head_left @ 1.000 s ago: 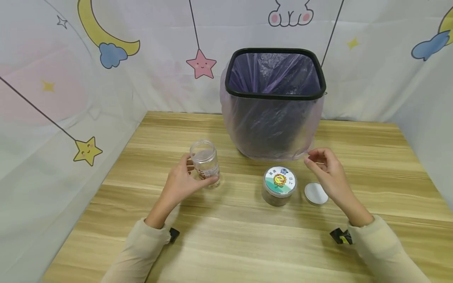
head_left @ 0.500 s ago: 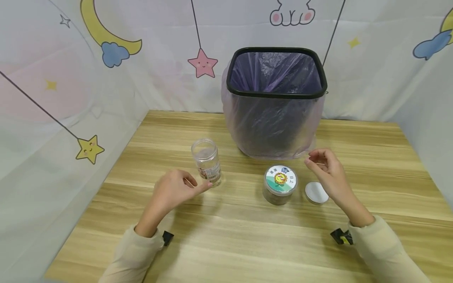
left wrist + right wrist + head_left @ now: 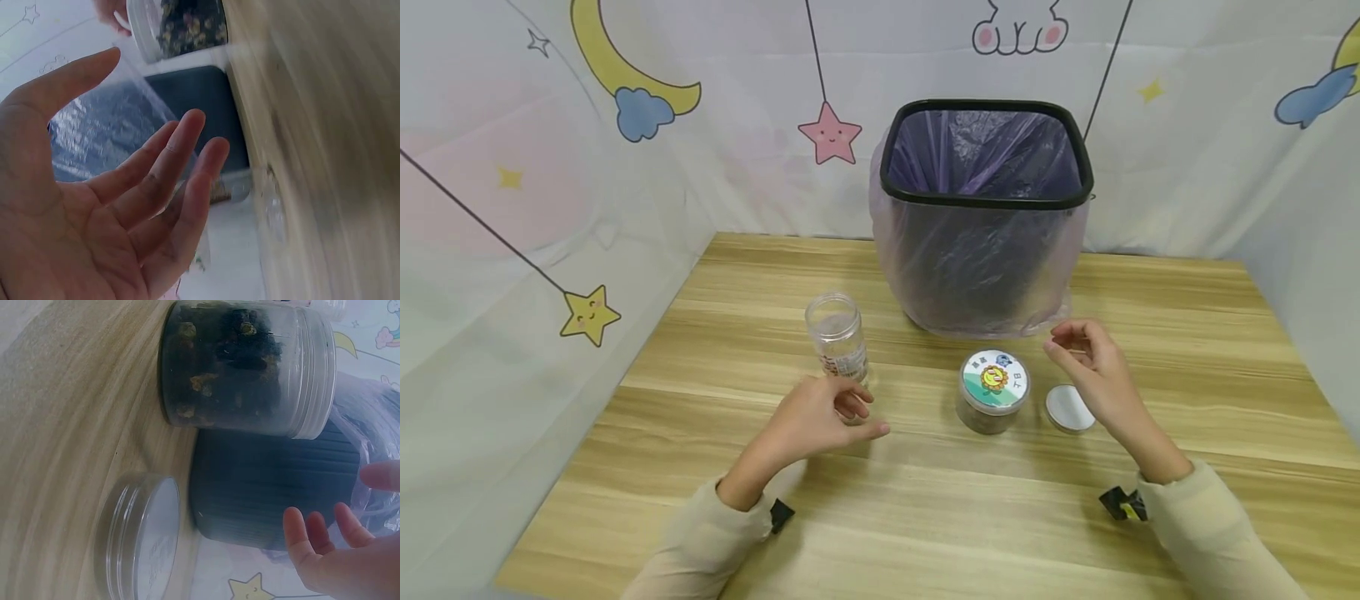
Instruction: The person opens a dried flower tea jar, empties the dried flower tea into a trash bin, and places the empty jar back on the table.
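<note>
An uncapped clear jar with a printed label stands upright on the left of the table. My left hand hovers in front of it, overlapping its base in the head view. In the left wrist view its fingers are loosely bent and spread from the thumb, holding nothing. Right of centre stands a short jar with a sunflower picture on top; dark dried bits with yellowish pieces show through its wall. A round white-topped lid lies beside it. My right hand hovers above the lid, fingers relaxed and holding nothing.
A dark bin with a black rim and a purple-tinted bag liner stands at the back of the wooden table. White cloth with cartoon stars and moons hangs behind and at both sides.
My left hand has let go of the clear jar, drawn back, then moved right in front of its base. The jar stays standing. My right hand has barely moved.
</note>
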{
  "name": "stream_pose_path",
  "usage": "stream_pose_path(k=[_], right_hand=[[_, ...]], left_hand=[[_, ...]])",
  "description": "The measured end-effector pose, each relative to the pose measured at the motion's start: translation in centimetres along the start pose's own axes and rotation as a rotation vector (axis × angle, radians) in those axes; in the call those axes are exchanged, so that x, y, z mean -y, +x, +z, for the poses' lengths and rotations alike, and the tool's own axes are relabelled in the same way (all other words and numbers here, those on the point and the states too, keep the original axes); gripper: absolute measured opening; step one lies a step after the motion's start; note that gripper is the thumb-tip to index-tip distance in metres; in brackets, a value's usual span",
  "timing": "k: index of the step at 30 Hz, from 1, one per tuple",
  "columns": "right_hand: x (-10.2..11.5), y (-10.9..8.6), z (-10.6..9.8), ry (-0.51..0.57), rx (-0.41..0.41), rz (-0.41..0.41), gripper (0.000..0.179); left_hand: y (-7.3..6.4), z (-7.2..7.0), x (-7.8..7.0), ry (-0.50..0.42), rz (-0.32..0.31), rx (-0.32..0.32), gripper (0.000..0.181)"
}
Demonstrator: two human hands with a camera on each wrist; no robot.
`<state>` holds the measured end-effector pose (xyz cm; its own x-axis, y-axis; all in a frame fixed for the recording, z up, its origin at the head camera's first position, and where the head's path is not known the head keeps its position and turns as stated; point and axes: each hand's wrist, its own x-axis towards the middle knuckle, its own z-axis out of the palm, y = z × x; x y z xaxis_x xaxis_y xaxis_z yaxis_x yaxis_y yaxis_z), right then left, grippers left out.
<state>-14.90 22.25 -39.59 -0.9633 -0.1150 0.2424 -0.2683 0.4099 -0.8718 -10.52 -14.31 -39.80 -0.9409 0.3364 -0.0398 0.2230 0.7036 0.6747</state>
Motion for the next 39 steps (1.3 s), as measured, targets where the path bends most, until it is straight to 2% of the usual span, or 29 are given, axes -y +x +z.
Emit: stream_pose_path(k=[6, 11, 15, 19, 27, 34, 39], right_hand=[[-0.1, 0.0, 0.0, -0.002, 0.007, 0.001, 0.031], [-0.1, 0.0, 0.1, 0.000, 0.018, 0.001, 0.030], [0.0, 0.2, 0.4, 0.012, 0.019, -0.015, 0.029], [0.0, 0.3, 0.6, 0.021, 0.028, -0.032, 0.027], [-0.1, 0.0, 0.7, 0.010, 0.042, -0.043, 0.026], [0.6, -0.4, 1.0, -0.029, 0.075, -0.077, 0.028], [1.5, -0.7, 1.4, -0.135, 0.147, -0.089, 0.043]], left_hand=[[1.4, 2.1, -1.3, -0.077, 0.100, 0.014, 0.065], [2.9, 3.7, -2.5, -0.074, 0.147, -0.002, 0.083], [4.0, 4.7, -3.3, -0.054, 0.152, -0.025, 0.098], [5.0, 5.7, -3.9, -0.057, 0.140, -0.016, 0.107], [7.0, 7.6, -5.1, -0.114, 0.078, -0.007, 0.120], [7.9, 8.8, -5.5, -0.156, 0.071, 0.010, 0.120], [8.2, 9.1, -5.6, -0.185, 0.085, 0.014, 0.117]])
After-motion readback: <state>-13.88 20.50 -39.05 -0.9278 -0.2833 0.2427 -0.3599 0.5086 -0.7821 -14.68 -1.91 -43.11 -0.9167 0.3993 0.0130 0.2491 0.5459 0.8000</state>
